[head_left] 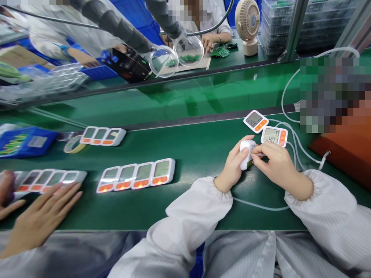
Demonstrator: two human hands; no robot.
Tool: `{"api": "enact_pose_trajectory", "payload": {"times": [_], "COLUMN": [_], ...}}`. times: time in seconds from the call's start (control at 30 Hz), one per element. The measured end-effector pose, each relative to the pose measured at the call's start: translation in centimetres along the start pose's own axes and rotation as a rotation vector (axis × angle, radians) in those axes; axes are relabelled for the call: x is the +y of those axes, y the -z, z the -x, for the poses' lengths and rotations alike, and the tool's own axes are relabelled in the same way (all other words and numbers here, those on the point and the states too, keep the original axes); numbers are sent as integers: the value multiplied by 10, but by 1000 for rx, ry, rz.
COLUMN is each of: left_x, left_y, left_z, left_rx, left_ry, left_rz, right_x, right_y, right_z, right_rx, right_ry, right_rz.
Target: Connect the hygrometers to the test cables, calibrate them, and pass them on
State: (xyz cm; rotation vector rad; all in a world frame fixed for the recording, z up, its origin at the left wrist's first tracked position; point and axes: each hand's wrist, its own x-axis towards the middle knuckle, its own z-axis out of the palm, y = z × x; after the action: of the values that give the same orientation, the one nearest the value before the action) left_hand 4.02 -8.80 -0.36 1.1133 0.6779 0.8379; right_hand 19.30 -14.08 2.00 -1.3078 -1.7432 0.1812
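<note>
My left hand (234, 166) is wrapped round a small white device (245, 151), held on its edge above the green belt (197, 146). My right hand (274, 160) pinches at the device's right side, fingers pressed together on something thin that I cannot make out. Just behind my hands lie two white-and-orange monitors with lit screens, one (255, 121) farther back and one (274, 136) close to my right knuckles, with white cables (292, 135) running off to the right.
A row of several monitors (136, 175) lies mid-belt, another row (103, 136) behind it beside a tape roll (74, 144). A neighbour's hand (43, 216) hovers at lower left by a further row (49, 179). A blue tray (26, 141), a fan (247, 23) and people stand beyond.
</note>
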Motion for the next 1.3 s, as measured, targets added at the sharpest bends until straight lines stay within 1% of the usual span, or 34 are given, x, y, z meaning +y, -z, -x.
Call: {"api": "enact_pose_trajectory", "payload": {"times": [0.23,0.33,0.4,0.5,0.6,0.67,0.7,0.77,0.83,0.9,1.03,1.1,1.2,1.3], "left_x": [1,-1,-3,-7,-6,-3,-1,1,4,8,21,27,29,29], "left_y": [0,1,1,0,-1,-2,-2,-1,1,3,8,10,11,11], "left_z": [2,3,2,1,-2,-3,-4,-5,-5,-5,-4,-4,-4,-4], "left_rx": [-3,-1,11,32,55,91,105,108,83,37,-132,-183,-196,-193], "left_ry": [-30,-33,-40,-46,-27,-21,-21,-28,-45,-36,100,133,125,104], "left_rz": [-80,-131,-128,-35,98,153,161,136,76,37,13,-4,-28,-42], "right_x": [-3,-3,-2,-4,-7,-9,-10,-9,-7,-3,-1,-1,-3,-4], "right_y": [1,1,1,3,7,7,6,2,-4,-8,-5,-2,2,3], "right_z": [-1,0,-1,-3,-5,-4,-2,3,8,10,7,4,2,1], "right_rx": [-19,-36,-46,-25,75,101,73,-33,-109,-117,-118,-129,-154,-162], "right_ry": [-8,-45,-65,-33,27,35,25,-8,-39,-68,-145,-179,-231,-254], "right_rz": [12,-5,-21,20,147,167,150,126,160,204,144,83,9,-30]}}
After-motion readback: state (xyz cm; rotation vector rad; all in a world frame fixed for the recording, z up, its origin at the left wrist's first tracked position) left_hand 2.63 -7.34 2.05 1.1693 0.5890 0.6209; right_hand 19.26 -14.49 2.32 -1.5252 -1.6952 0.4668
